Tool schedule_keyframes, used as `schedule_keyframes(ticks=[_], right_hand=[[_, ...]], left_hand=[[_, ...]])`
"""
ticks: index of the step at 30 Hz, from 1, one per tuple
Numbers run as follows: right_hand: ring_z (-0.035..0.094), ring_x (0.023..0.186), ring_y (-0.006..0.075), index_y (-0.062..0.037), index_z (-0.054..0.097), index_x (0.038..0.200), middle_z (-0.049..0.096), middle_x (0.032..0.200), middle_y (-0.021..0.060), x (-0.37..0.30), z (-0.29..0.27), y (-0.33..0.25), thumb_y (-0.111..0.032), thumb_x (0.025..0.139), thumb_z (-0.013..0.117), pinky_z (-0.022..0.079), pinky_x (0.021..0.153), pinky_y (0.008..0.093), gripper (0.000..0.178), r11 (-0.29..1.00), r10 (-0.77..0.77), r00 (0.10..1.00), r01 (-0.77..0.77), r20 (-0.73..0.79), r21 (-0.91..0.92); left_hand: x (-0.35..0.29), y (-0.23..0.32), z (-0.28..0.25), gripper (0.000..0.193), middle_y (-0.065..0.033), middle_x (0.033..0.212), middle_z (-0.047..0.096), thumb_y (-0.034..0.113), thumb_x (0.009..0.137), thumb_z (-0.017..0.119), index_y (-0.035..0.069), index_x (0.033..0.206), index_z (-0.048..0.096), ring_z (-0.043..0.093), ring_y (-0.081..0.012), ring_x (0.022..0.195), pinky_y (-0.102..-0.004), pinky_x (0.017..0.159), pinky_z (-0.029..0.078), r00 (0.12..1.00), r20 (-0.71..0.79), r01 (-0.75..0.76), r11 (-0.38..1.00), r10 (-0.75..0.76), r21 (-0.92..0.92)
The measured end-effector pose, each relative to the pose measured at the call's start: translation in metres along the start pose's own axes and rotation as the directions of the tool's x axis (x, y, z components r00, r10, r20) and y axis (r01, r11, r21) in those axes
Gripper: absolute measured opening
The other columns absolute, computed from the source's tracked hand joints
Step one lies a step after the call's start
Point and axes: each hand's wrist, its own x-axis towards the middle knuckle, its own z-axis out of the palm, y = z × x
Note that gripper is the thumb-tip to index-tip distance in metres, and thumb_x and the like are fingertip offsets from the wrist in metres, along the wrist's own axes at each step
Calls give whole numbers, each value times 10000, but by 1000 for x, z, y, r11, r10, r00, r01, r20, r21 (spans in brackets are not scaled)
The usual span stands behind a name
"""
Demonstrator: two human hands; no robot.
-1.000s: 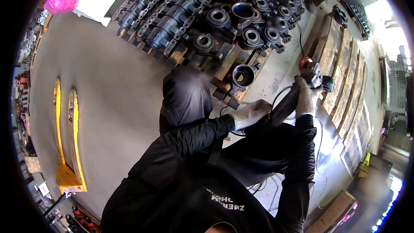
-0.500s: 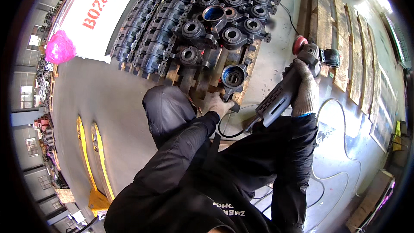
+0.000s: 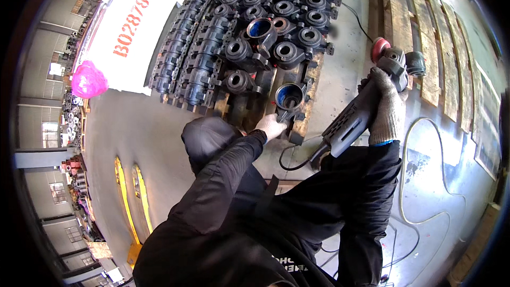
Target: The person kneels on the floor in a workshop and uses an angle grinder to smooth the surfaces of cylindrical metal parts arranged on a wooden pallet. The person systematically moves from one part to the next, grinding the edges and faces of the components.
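Count: two pallets, one loaded pallet (image 3: 302, 127), one bare pallet (image 3: 397, 16). Two long ribbed black rows (image 3: 204, 53) along the loaded pallet's left edge. Round-bored black castings (image 3: 287, 56) fill the rest — well over a dozen, overlapping too much for an exact tally. Two blue-lined bores: one casting (image 3: 268, 41) mid-pallet, and the near casting (image 3: 289, 105) at the near right corner. One power tool (image 3: 348, 122) with one red disc (image 3: 380, 49).

Hands: right hand (image 3: 387, 111), gloved, wrapped firmly round the tool's body. Left hand (image 3: 272, 127), gloved, at the near casting's lug; fingertips hidden, cannot tell whether it grips.

Change: a second ago the left hand was by the tool's rear end, clear of the casting; now it is at the lug. Near casting keeps its corner.

Around: white-covered block (image 3: 154, 21) beyond the pallet's left edge, two yellow forks (image 3: 123, 191) on the floor, pink bundle (image 3: 89, 79) at the block's near corner, pale hose (image 3: 406, 180) looped short of the bare pallet. Left knee (image 3: 207, 135) and forearm block part of the loaded pallet's near edge — right hand covers some of the tool.
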Motion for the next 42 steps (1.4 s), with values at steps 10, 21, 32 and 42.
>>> schedule_keyframes(ticks=[10, 21, 32, 42], right_hand=[[703, 777, 263, 0, 458, 1345, 670, 931, 153, -4, -15, -5, -156, 865, 795, 604, 685, 373, 607, 998, -10, 1000, 8, -27, -65], [686, 772, 236, -36, 426, 1387, 643, 1063, 134, -19, -2, -7, -87, 814, 825, 591, 688, 365, 700, 999, 16, 1000, -17, -9, -38], [691, 824, 250, -22, 419, 1385, 653, 1033, 149, -19, 4, -4, -138, 817, 828, 599, 708, 380, 709, 993, 12, 1000, -11, 8, -120], [705, 800, 260, -15, 477, 1336, 674, 964, 151, -20, 8, 0, -153, 860, 809, 607, 691, 373, 597, 993, 29, 998, -23, 52, -112]], left_hand=[[11, 7, -64, 418, -94, 1082, 739, 322, 838, 793, 15, 1120, 755, 636, -190, 1037, -327, 951, 447, 910, 415, 250, 793, 4, -555], [45, -21, -40, 178, -71, 1039, 696, 196, 992, 686, 71, 1118, 660, 694, -227, 917, -379, 796, 585, 971, 95, 163, 318, -219, -934], [42, -35, -58, 157, -83, 1033, 673, 32, 948, 670, 28, 1101, 633, 684, -250, 967, -396, 832, 609, 938, 276, 329, 292, -208, -898], [37, -61, -41, 258, -88, 1088, 698, 107, 936, 729, 37, 1164, 632, 678, -236, 985, -388, 850, 565, 944, 169, 240, 237, -284, -942]])
